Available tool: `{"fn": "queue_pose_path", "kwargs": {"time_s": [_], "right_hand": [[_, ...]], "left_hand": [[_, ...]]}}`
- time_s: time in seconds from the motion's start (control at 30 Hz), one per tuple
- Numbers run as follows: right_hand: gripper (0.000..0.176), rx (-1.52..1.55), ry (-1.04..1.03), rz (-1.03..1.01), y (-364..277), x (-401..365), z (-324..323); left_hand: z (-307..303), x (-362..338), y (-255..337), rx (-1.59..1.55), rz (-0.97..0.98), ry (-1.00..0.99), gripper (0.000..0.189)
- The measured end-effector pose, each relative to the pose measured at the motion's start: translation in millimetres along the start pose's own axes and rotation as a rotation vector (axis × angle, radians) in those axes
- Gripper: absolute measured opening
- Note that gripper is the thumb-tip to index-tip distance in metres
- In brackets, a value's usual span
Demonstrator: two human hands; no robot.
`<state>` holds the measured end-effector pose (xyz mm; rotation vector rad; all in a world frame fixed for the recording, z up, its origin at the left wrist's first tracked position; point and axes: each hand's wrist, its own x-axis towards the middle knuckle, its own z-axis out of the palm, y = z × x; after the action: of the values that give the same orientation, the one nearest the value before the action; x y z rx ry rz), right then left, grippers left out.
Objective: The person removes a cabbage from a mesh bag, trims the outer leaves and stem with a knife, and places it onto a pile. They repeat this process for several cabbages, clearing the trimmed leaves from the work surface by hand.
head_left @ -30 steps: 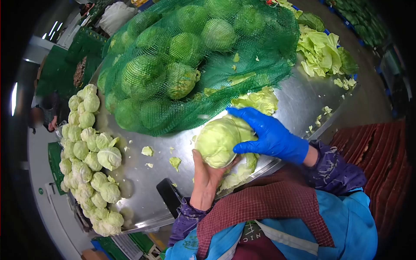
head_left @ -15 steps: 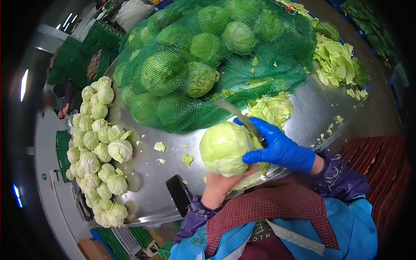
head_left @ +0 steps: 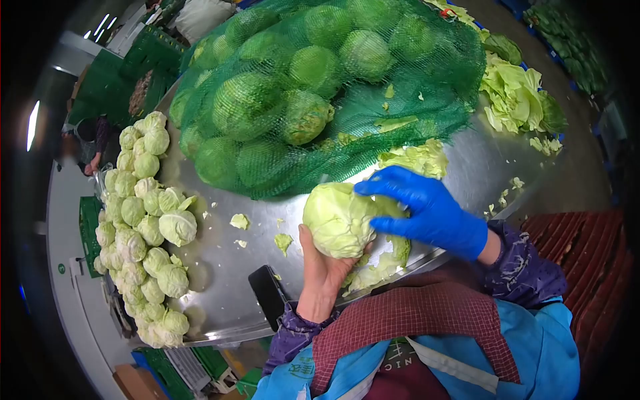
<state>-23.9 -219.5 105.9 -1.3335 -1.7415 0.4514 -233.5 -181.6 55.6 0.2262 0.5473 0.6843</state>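
A pale green cabbage (head_left: 337, 217) is held above the steel table in front of me. My bare left hand (head_left: 323, 270) cups it from below and the left, thumb up along its side. My right hand (head_left: 430, 213), in a blue glove, is at the cabbage's right side, fingers and thumb closed around a loose outer leaf (head_left: 387, 207). The knife seen earlier in that hand does not show clearly now. Loose cabbage leaves (head_left: 420, 160) lie behind the gloved hand, and more leaf pieces are under the cabbage.
A green mesh sack (head_left: 300, 160) of cabbages covers the table's far side. Trimmed cabbages (head_left: 147, 230) are piled at the left. A phone (head_left: 268, 293) lies at the near edge of the steel table (head_left: 220, 267). Leaves (head_left: 513, 97) are heaped far right. Another person (head_left: 93, 143) is at the left.
The cabbage has turned in my left hand, whose thumb now shows on its left side. The knife blade has gone from clear view, and my gloved fingers have moved onto the outer leaf.
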Motion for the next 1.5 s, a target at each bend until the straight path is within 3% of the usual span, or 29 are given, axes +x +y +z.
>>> {"fn": "queue_pose_path", "kwargs": {"time_s": [0.07, 0.13, 0.27, 0.37, 0.47, 0.53, 0.63, 0.73, 0.77, 0.8, 0.83, 0.9, 0.93, 1.0, 1.03, 1.1, 1.23, 1.3, 1.33, 1.37, 1.43, 1.5], "right_hand": [[0.050, -0.065, -0.065, -0.006, -3, 2, 0], [0.060, -0.189, -0.205, -0.022, -7, 3, -1], [0.055, -0.230, -0.281, -0.082, -4, 3, -4], [0.049, -0.340, -0.307, -0.002, -14, -1, 4], [0.047, -0.405, -0.226, 0.048, -4, -9, 18], [0.041, -0.277, -0.044, 0.043, 18, -7, 16], [0.029, 0.220, 0.246, 0.418, 57, 1, 1], [0.038, 0.216, 0.140, 0.567, 43, 2, -18], [0.038, 0.218, 0.139, 0.568, 28, 3, -20], [0.041, 0.220, 0.007, 0.519, 5, 5, -17], [0.045, 0.219, -0.124, 0.467, -10, 4, -12], [0.050, 0.111, -0.033, 0.193, -10, -2, 11], [0.043, 0.198, -0.097, 0.294, -13, 0, 7], [0.037, 0.149, -0.144, 0.286, -4, 0, 7], [0.031, 0.104, -0.186, 0.276, 2, 2, 10], [0.021, 0.070, -0.165, 0.243, 10, 0, 20], [0.010, 0.336, -0.117, 0.427, 22, -3, 24], [0.008, 0.369, -0.128, 0.447, 27, 2, 17], [0.007, 0.392, -0.102, 0.514, 28, 3, 12], [0.007, 0.388, -0.114, 0.496, 31, 4, 9], [0.007, 0.393, -0.064, 0.618, 35, 5, 4], [0.008, 0.404, -0.061, 0.653, 41, 0, 1]], "left_hand": [[4, 2, 0, -0.043, -0.040, -0.029, 0.079], [18, 0, 0, 0.179, -0.039, 0.060, 0.076], [11, -4, 0, 0.288, -0.082, 0.149, 0.074], [4, -1, -4, 0.277, -0.094, 0.183, 0.075], [7, 1, -6, 0.347, -0.051, 0.212, 0.078], [13, -1, -6, 0.333, -0.038, 0.195, 0.081], [8, 0, -5, 0.235, -0.014, 0.208, 0.086], [-5, -4, 1, 0.027, -0.119, 0.110, 0.084], [-17, -3, 0, -0.119, -0.154, -0.044, 0.080], [-23, -1, 0, -0.265, -0.188, -0.202, 0.079], [-24, -1, -1, -0.264, -0.187, -0.203, 0.079], [-21, -1, -1, -0.322, -0.160, -0.224, 0.078], [-15, -1, 0, -0.321, -0.153, -0.226, 0.078], [0, -7, 6, -0.326, -0.162, 0.127, 0.081], [-13, -7, 4, -0.331, -0.154, 0.047, 0.080], [-9, -8, 5, 0.089, -0.089, 0.191, 0.080], [-23, -20, 19, 0.112, 0.126, 0.235, 0.067], [-33, -26, 33, 1.410, 0.694, 0.386, 0.065], [-33, -31, 41, 1.636, 0.821, 0.523, 0.068], [-38, -35, 51, 1.626, 0.838, 0.538, 0.068], [-58, -41, 76, 0.905, 0.753, 0.548, 0.061], [-71, -54, 112, 0.461, 0.615, 0.686, 0.056]]}}
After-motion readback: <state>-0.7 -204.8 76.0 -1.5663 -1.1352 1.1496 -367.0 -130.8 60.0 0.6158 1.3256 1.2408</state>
